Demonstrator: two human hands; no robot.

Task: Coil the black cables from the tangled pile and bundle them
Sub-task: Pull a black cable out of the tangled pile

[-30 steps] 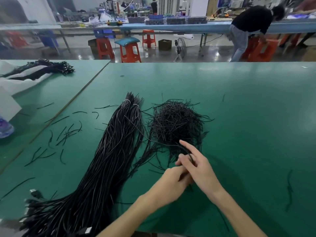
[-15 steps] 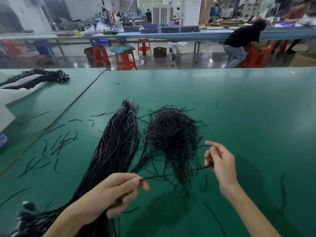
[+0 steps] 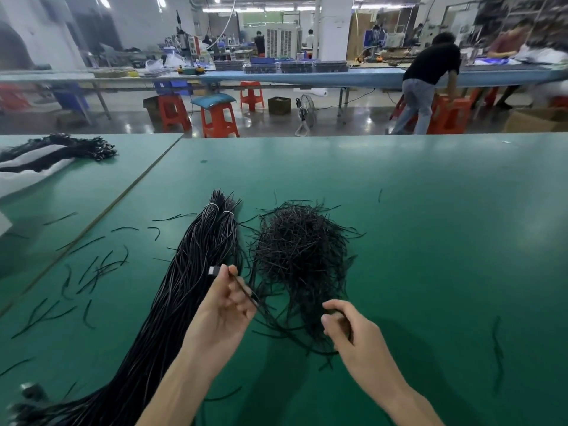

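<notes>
A long sheaf of black cables (image 3: 184, 287) runs from the near left corner to the middle of the green table (image 3: 430, 226), tied with two pale bands at its far end. Right of it sits a tangled pile of thin black ties (image 3: 301, 253). My left hand (image 3: 224, 309) pinches one black cable (image 3: 246, 290) near its pale connector end, raised above the sheaf. My right hand (image 3: 347, 330) grips the same cable lower down, at the pile's near edge; the cable hangs slack between both hands.
Loose black ties (image 3: 92, 269) lie scattered left of the sheaf, and one (image 3: 496, 342) at the right. Another cable bundle on white sheet (image 3: 58, 152) sits far left. Beyond the table edge are orange stools (image 3: 219, 118), a floor fan and a standing person (image 3: 427, 84).
My left hand has risen and moved right, now holding the cable's connector end. My right hand has dropped toward me and left, so both hands are closer together.
</notes>
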